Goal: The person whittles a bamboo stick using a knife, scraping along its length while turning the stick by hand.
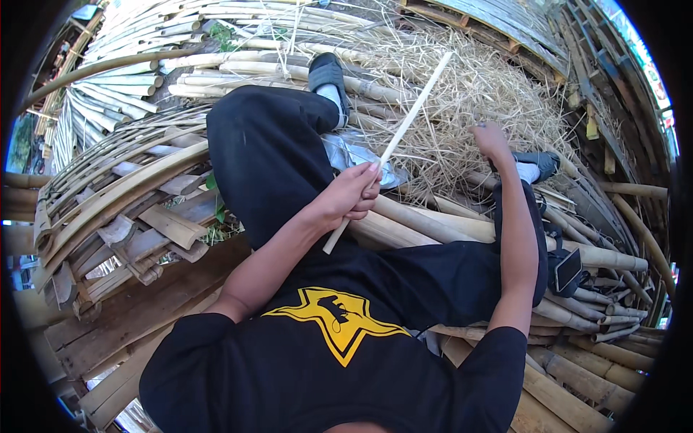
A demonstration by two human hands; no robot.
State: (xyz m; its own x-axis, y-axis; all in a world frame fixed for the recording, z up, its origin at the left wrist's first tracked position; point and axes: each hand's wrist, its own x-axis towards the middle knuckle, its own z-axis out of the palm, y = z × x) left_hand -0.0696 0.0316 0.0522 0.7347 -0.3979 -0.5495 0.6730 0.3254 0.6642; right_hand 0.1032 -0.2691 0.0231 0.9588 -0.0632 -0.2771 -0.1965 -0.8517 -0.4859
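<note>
A pale strip held slantwise, among heaps of bamboo

The pale strip (409, 119) is in front of the seated person, crossing over the lap. Its long end points up and away to the right; its short end comes out below the left hand (352, 193). This hand is closed around it, with fingers curled, near the lower part. I suppose this grip leaves the long portion free to be reached from the other side.

The right hand (491, 139) is apart from the strip, above the straw-like shavings (498, 86). Its fingers look folded, but whether it has hold of something, I cannot tell. The legs are spread, perhaps to leave working room between the knees.

A silvery sheet (343, 153) lies near the left foot. Below are bamboo poles (411, 220), laid close together like a rough floor. Beside the right leg is a dark device (568, 270) with a screen. At left there are split bamboo pieces (173, 224); in the far right, a wooden pallet (498, 32). The place seems an outdoor yard in daylight.
</note>
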